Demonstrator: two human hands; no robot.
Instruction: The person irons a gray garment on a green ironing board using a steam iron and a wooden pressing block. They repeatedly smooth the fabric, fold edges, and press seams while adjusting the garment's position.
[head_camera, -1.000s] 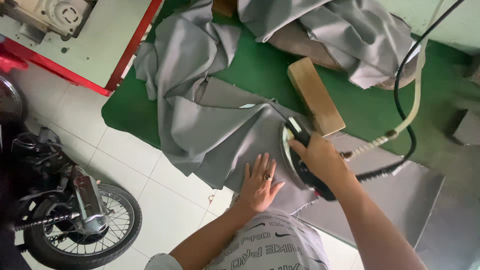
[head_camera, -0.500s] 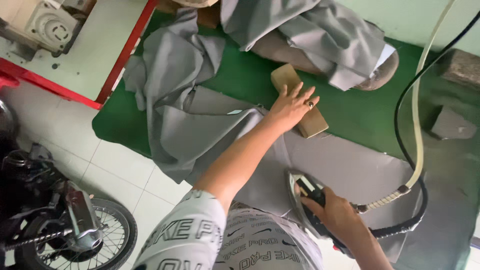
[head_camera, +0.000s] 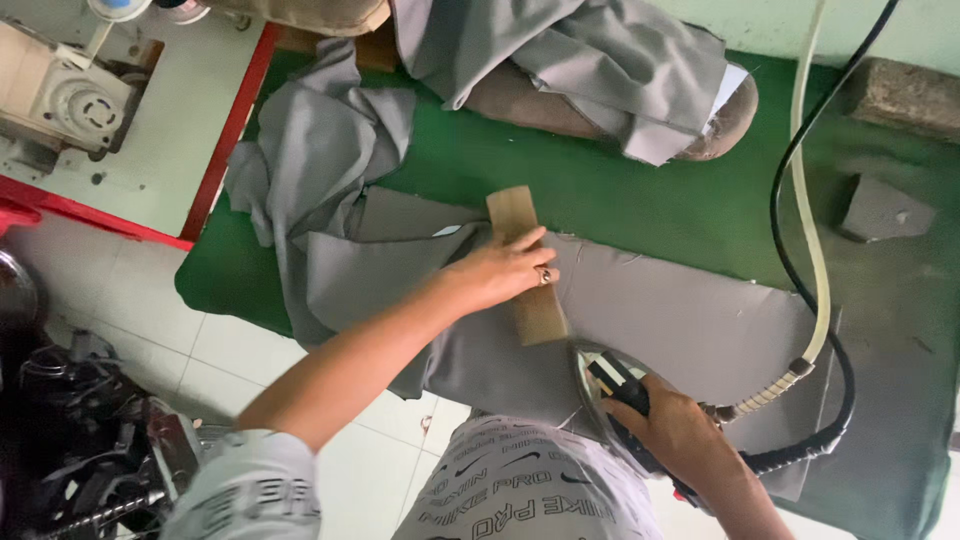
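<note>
Left hand (head_camera: 505, 270) flat on wooden block (head_camera: 527, 265) over grey cloth (head_camera: 680, 310); right hand (head_camera: 675, 430) gripping steam iron (head_camera: 615, 385) at table's near edge: scorch risk if it lingers.

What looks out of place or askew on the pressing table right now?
Little stands out. The left hand presses the wooden block on the flat grey fabric; the right hand grips the iron at the near edge. More grey cloth lies bunched, hanging over the green table's left edge.
</note>
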